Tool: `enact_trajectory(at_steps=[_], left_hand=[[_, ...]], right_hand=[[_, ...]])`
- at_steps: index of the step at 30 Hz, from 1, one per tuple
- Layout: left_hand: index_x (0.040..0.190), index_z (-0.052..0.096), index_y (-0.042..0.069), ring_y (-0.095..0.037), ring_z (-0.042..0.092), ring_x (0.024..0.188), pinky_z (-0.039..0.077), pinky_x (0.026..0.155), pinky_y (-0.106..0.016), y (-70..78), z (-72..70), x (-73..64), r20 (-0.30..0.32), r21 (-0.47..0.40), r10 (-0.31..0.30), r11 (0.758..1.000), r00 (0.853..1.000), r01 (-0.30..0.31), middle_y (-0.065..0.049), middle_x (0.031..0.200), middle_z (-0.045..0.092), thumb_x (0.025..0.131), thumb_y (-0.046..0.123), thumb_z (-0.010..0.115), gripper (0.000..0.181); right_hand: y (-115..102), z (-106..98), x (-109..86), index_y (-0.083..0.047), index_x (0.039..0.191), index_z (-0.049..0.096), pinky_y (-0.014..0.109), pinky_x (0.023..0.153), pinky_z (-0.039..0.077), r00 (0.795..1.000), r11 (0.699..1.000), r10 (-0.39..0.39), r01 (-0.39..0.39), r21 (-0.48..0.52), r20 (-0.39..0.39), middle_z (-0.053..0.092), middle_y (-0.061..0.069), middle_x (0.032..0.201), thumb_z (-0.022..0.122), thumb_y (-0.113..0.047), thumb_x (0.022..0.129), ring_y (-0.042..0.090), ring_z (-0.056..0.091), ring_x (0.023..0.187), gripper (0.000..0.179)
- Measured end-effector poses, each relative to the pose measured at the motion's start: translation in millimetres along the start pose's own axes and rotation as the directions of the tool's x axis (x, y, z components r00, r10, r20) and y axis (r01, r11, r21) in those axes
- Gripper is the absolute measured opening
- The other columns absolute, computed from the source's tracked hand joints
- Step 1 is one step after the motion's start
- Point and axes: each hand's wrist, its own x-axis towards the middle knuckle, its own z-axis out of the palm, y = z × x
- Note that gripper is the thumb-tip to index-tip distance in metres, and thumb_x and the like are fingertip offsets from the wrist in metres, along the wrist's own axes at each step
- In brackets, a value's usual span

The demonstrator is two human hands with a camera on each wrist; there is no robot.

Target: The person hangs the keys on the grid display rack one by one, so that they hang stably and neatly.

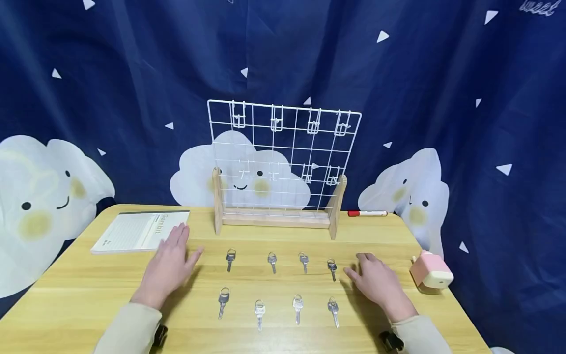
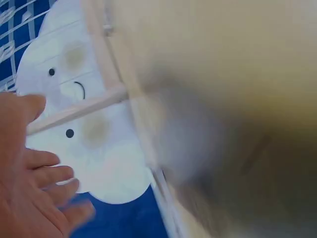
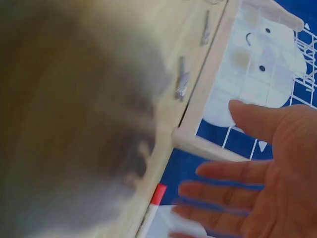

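My left hand (image 1: 165,269) is over the left of the table, fingers extended near the notebook's corner, holding nothing. The right hand (image 1: 379,282), also holding nothing, has loosely bent fingers beside a dark-headed key (image 1: 332,269). Several keys with small rings lie apart in two rows between the hands; a silver key (image 1: 298,309) is in the near row and another key (image 1: 231,259) at the far row's left end. Behind them stands a white wire grid rack (image 1: 283,162) with several wire hooks (image 1: 276,120). Both wrist views show spread fingers and bare palms.
A lined notebook (image 1: 137,233) lies at the back left. To the rack's right is a red-capped marker (image 1: 367,213). A pink and cream box-shaped device (image 1: 431,271) stands near the right edge. The rack's wooden base (image 1: 276,221) sits towards the back, before a blue curtain (image 1: 283,59).
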Motion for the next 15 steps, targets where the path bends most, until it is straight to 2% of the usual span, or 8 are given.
enact_trajectory(at_steps=[2, 4, 7, 10, 12, 15], left_hand=[[0.148, 0.027, -0.012, -0.051, 0.026, 0.137, 0.023, 0.110, -0.066, 2.4, -4.5, 12.3, -0.038, -0.122, -0.023, 0.992, 0.999, 0.019, -0.033, 0.151, 0.026, 0.103, 0.038, 0.050, 0.071], [0.148, 0.028, -0.011, -0.051, 0.033, 0.133, 0.029, 0.109, -0.063, 4.7, -8.4, 25.7, -0.071, -0.248, -0.070, 0.967, 0.995, 0.050, -0.033, 0.149, 0.029, 0.102, 0.033, 0.053, 0.068], [0.147, 0.030, -0.011, -0.050, 0.039, 0.130, 0.036, 0.108, -0.057, 6.5, -11.0, 48.3, -0.125, -0.398, -0.112, 0.916, 0.986, 0.053, -0.033, 0.147, 0.034, 0.101, 0.026, 0.057, 0.064], [0.146, 0.033, -0.011, -0.046, 0.041, 0.131, 0.039, 0.109, -0.047, 5.7, -10.0, 71.5, -0.176, -0.530, -0.129, 0.848, 0.976, 0.017, -0.031, 0.147, 0.037, 0.100, 0.019, 0.060, 0.061], [0.145, 0.035, -0.011, -0.042, 0.040, 0.133, 0.038, 0.110, -0.042, 4.3, -8.7, 86.2, -0.199, -0.579, -0.132, 0.815, 0.971, -0.008, -0.030, 0.146, 0.039, 0.099, 0.016, 0.061, 0.060], [0.145, 0.036, -0.011, -0.041, 0.041, 0.133, 0.039, 0.110, -0.041, 1.7, -7.6, 102.8, -0.202, -0.593, -0.128, 0.805, 0.971, -0.017, -0.030, 0.145, 0.040, 0.098, 0.013, 0.062, 0.059]], right_hand=[[-6.2, -1.0, 9.7, 0.008, 0.123, 0.060, 0.059, 0.088, 0.051, 0.998, 0.996, -0.068, 0.068, 0.048, -0.016, 0.061, 0.027, 0.116, 0.068, -0.030, 0.093, 0.046, 0.061, 0.102, 0.049], [-14.5, -0.9, 21.2, 0.006, 0.120, 0.063, 0.055, 0.091, 0.052, 0.992, 0.986, -0.127, 0.129, 0.107, -0.020, 0.064, 0.022, 0.113, 0.070, -0.022, 0.092, 0.041, 0.063, 0.101, 0.040], [-30.2, 1.3, 39.6, 0.003, 0.116, 0.067, 0.050, 0.096, 0.050, 0.974, 0.951, -0.224, 0.223, 0.212, -0.021, 0.067, 0.017, 0.114, 0.072, -0.014, 0.091, 0.035, 0.063, 0.106, 0.031], [-48.4, 3.5, 57.3, 0.001, 0.113, 0.069, 0.046, 0.094, 0.052, 0.960, 0.908, -0.280, 0.265, 0.324, -0.002, 0.068, 0.012, 0.111, 0.071, -0.007, 0.090, 0.030, 0.065, 0.103, 0.025], [-60.9, 5.8, 68.2, 0.000, 0.112, 0.069, 0.043, 0.092, 0.054, 0.954, 0.881, -0.299, 0.271, 0.388, 0.014, 0.069, 0.009, 0.109, 0.070, -0.005, 0.090, 0.027, 0.065, 0.101, 0.023], [-80.3, 10.6, 82.7, 0.001, 0.113, 0.069, 0.042, 0.092, 0.054, 0.937, 0.842, -0.347, 0.289, 0.455, 0.049, 0.069, 0.009, 0.109, 0.068, -0.004, 0.091, 0.025, 0.065, 0.101, 0.023]])
